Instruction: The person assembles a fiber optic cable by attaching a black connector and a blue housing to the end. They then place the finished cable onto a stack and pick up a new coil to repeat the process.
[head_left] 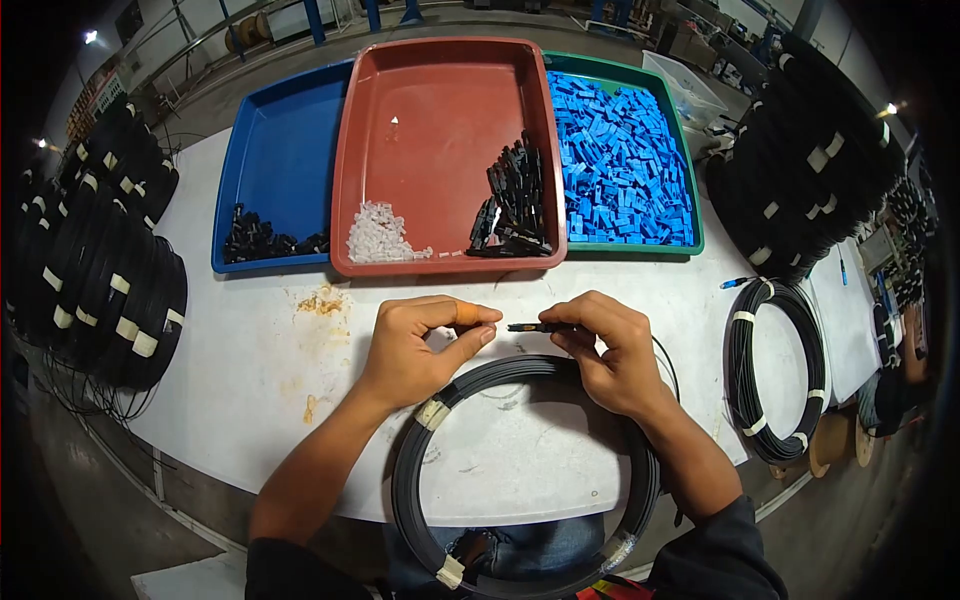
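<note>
Over the white table, my right hand (pixel 610 350) pinches a slim black fiber-optic cable connector (pixel 528 327) whose tip points left. A thin black cable appears to run from beneath this hand down to a coil of black cable (pixel 408 480). That coil is bound with pale tape and hangs partly over the table's front edge. Facing the connector tip, a small gap away, my left hand (pixel 425 345) has thumb and index finger brought together. An orange wrap circles that index finger. Whatever sits between those fingertips is too small to make out.
Behind my hands, a red tray (pixel 450 268) holds small clear pieces (pixel 380 235) and black connector parts (pixel 515 200). Flanking it are a blue tray (pixel 285 130) with black pieces and a green tray (pixel 640 250) of blue housings (pixel 620 160). Cable coils (pixel 740 360) stand at both sides.
</note>
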